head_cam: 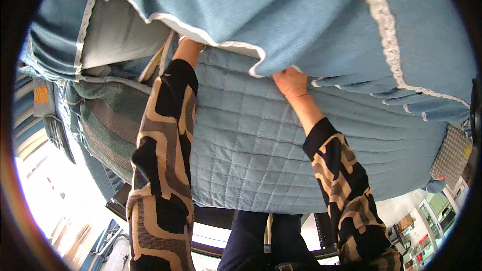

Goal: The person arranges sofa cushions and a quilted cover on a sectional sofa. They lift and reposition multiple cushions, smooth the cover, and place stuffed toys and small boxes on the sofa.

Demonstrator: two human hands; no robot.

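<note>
A light blue cloth cover (233, 11) with white lace trim hangs in folds across the top of the view. Below it spreads a blue quilted bedspread (244, 139), stitched in squares. My left hand (190, 48) reaches under the cover's hem; only the wrist, with a bracelet, and the back edge show. To the right, my right hand (292, 81) is at the same hem, its knuckles against the cloth and its fingers tucked out of sight beneath. What either hand's fingers hold is hidden by the cover. Both forearms wear patterned black, tan and brown sleeves.
At left lie a rumpled green and brown striped blanket (109, 128) and a grey cloth panel (120, 30). A checked fabric piece (450, 154) is at the bedspread's right end. My dark-trousered legs (248, 239) stand against its near edge. Shelves (425, 233) with goods are at lower right.
</note>
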